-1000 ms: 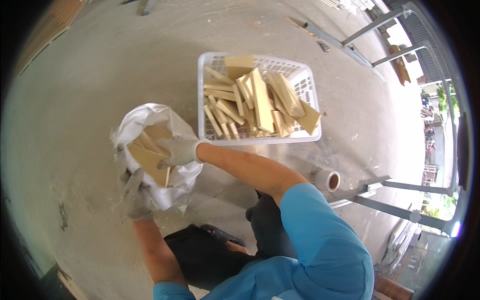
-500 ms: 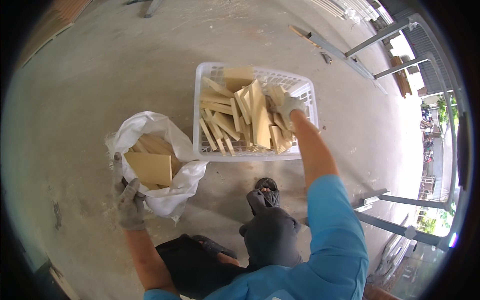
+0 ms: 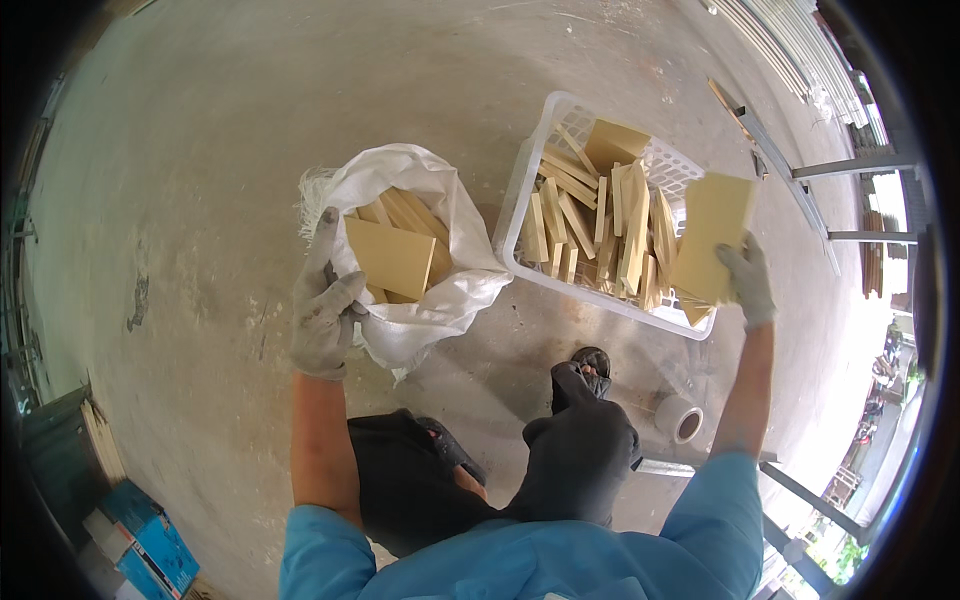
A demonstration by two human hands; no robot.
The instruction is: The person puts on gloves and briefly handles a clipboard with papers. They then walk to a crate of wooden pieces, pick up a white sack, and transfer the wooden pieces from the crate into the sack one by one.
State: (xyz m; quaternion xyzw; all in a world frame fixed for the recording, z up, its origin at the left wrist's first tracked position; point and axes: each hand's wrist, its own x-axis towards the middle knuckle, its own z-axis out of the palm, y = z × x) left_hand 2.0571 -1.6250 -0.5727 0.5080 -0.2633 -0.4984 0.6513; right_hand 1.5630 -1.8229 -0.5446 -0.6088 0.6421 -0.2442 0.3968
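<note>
A white woven sack (image 3: 462, 222) stands on the floor with its mouth spread, and flat pale-yellow boards (image 3: 392, 258) lie inside. My left hand (image 3: 325, 315), in a grey work glove, is closed on the near-left edge of the sack. To the right is a white plastic basket (image 3: 520, 215) filled with similar boards (image 3: 636, 225), many on edge. Over its right end my right hand (image 3: 748, 282), gloved too, grips a flat pale-yellow board (image 3: 712, 235) by its right side. Whether other pieces are stacked behind that board, I cannot tell.
A roll of tape (image 3: 679, 419) lies on the floor right of my foot. Metal frame bars (image 3: 850, 168) stand along the right side. A blue box (image 3: 150, 540) sits at the lower left, and long strips (image 3: 765, 45) lie at the far right.
My right hand has come up out of the basket with a board and moved right. My left hand stays at the sack edge. The view has shifted, showing the tape roll and blue box.
</note>
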